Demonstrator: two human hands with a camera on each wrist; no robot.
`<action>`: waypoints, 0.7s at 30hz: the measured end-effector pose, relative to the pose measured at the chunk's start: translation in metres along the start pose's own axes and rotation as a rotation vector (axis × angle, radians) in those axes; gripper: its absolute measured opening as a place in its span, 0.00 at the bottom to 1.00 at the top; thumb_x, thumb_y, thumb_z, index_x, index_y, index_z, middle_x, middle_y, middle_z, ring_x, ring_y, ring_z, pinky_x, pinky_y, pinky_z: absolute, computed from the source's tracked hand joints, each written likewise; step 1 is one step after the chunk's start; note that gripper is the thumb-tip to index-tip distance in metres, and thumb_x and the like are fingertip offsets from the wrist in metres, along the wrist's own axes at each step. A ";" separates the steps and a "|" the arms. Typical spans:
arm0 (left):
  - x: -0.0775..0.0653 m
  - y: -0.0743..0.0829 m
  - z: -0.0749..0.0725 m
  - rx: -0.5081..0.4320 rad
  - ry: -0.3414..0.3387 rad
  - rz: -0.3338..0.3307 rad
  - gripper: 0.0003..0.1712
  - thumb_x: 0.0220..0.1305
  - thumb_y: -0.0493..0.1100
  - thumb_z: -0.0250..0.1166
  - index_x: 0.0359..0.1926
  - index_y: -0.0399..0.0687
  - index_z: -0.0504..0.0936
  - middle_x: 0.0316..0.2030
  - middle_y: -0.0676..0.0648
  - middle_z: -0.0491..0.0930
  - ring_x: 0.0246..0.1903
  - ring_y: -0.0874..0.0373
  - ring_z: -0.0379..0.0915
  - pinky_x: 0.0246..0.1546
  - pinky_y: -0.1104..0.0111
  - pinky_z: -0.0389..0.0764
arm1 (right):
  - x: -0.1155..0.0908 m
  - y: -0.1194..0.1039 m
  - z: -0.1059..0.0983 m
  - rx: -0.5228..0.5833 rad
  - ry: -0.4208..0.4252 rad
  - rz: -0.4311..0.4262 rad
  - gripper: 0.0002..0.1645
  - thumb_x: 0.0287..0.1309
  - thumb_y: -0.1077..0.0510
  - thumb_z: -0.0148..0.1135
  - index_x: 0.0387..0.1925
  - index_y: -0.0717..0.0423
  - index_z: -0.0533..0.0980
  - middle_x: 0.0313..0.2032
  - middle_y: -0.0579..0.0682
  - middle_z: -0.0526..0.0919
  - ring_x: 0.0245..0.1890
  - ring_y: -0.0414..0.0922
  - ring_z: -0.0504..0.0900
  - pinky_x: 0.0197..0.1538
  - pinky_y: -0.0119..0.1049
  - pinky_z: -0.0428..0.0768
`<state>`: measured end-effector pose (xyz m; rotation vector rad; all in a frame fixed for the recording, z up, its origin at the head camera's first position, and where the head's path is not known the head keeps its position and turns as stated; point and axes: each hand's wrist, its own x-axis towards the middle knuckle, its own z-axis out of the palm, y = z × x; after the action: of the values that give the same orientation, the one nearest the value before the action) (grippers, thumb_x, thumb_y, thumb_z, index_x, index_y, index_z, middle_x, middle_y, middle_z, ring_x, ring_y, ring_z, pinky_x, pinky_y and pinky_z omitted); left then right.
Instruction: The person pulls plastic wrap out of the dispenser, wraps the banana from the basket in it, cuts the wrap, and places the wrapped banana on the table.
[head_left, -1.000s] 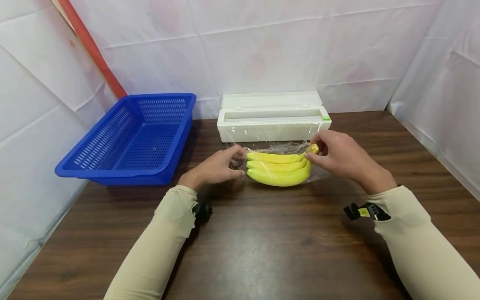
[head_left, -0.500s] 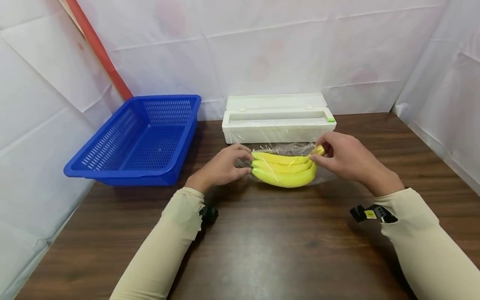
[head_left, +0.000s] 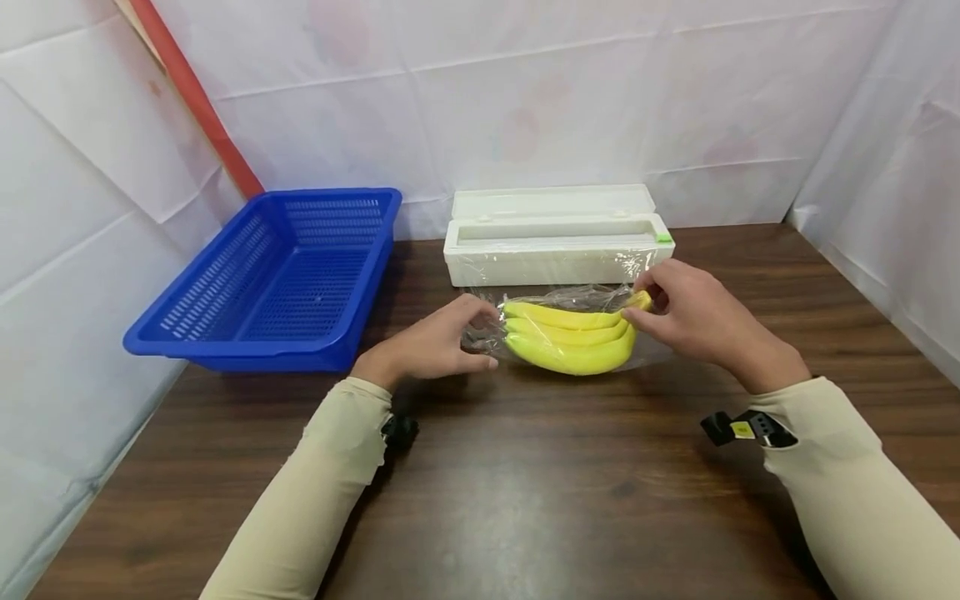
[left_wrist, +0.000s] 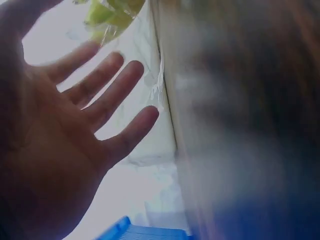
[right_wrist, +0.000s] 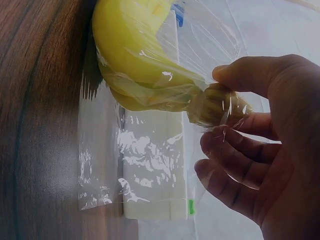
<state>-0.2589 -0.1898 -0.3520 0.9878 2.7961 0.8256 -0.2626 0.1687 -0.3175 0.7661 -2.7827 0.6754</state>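
A bunch of yellow bananas [head_left: 573,337] lies sideways under clear plastic wrap [head_left: 592,296], with green tips to the left and the stem to the right. My right hand [head_left: 697,325] pinches the stem [right_wrist: 217,106] between thumb and fingers, with film stretched over it in the right wrist view. By the tips, my left hand [head_left: 435,342] holds thumb and fingers apart, beside crumpled film. In the left wrist view its fingers [left_wrist: 112,95] are spread and fairly straight. Behind the bananas stands a white wrap dispenser box [head_left: 558,267], lid raised, with film draping over its front.
A blue plastic basket [head_left: 225,348] with slotted walls stands on the wooden table [head_left: 525,500] to the left. White sheeting [head_left: 525,100] forms walls at the back and sides, with a red strip [head_left: 198,100] at the back left corner.
My left hand closed in on the banana tips half a second ago, then drew back left and spread its thumb and fingers. The right hand stays at the stem. The head view shifted slightly.
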 end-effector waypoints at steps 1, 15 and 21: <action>0.001 0.002 0.001 0.036 0.012 0.030 0.39 0.57 0.52 0.75 0.64 0.45 0.68 0.57 0.44 0.69 0.56 0.51 0.69 0.57 0.59 0.72 | 0.000 0.000 -0.001 -0.004 0.002 -0.004 0.17 0.61 0.53 0.70 0.43 0.61 0.77 0.35 0.53 0.75 0.34 0.48 0.72 0.37 0.46 0.72; 0.006 0.014 -0.005 0.306 0.208 0.357 0.11 0.60 0.33 0.71 0.43 0.48 0.86 0.51 0.48 0.75 0.53 0.55 0.70 0.51 0.64 0.75 | -0.002 0.001 -0.002 -0.004 -0.001 -0.020 0.16 0.61 0.53 0.70 0.43 0.59 0.78 0.35 0.51 0.75 0.33 0.47 0.71 0.36 0.45 0.71; 0.005 0.008 -0.003 0.095 0.128 0.285 0.08 0.67 0.33 0.66 0.43 0.45 0.88 0.52 0.50 0.79 0.54 0.56 0.71 0.57 0.64 0.73 | -0.001 -0.001 -0.002 0.002 -0.013 -0.018 0.16 0.61 0.53 0.70 0.43 0.60 0.79 0.34 0.51 0.75 0.33 0.47 0.71 0.36 0.45 0.71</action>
<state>-0.2589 -0.1831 -0.3445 1.4236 2.8647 0.8171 -0.2612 0.1691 -0.3152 0.7973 -2.7840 0.6725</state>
